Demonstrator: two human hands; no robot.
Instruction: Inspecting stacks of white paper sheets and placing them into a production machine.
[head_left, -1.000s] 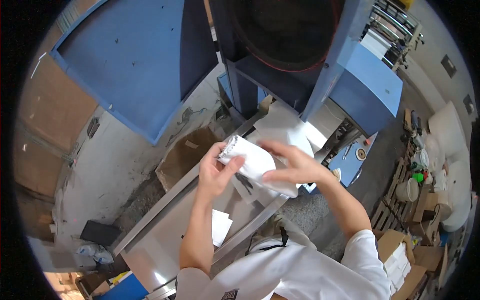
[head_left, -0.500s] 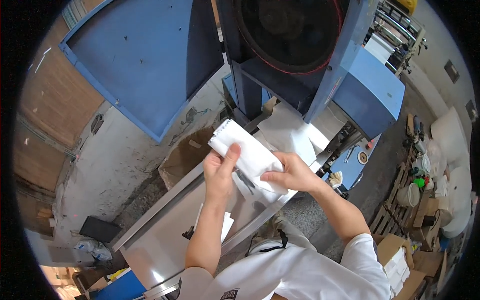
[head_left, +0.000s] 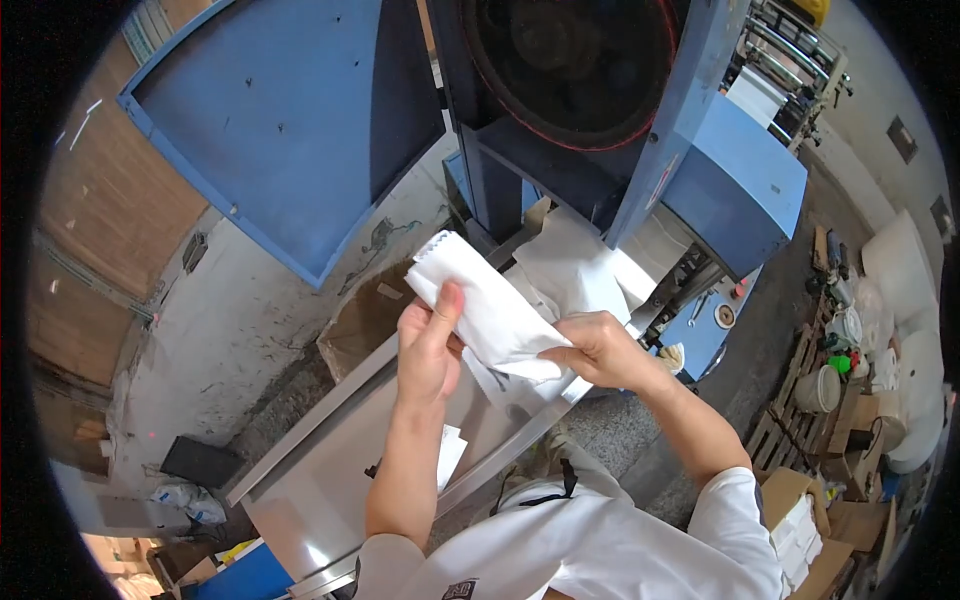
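The white bundle (head_left: 490, 310) moved slightly left, slanting across the surface's (head_left: 310, 495) long edges; left hand (head_left: 428, 350) grips its side, right hand (head_left: 600, 350) its near end.

The bundle (head_left: 487, 303) is seemingly above the tray (head_left: 325, 505), before the machine (head_left: 668, 160).

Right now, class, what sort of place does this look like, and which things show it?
Probably a factory or workshop: there is blue machinery, a long metal worktable and a wooden pallet.
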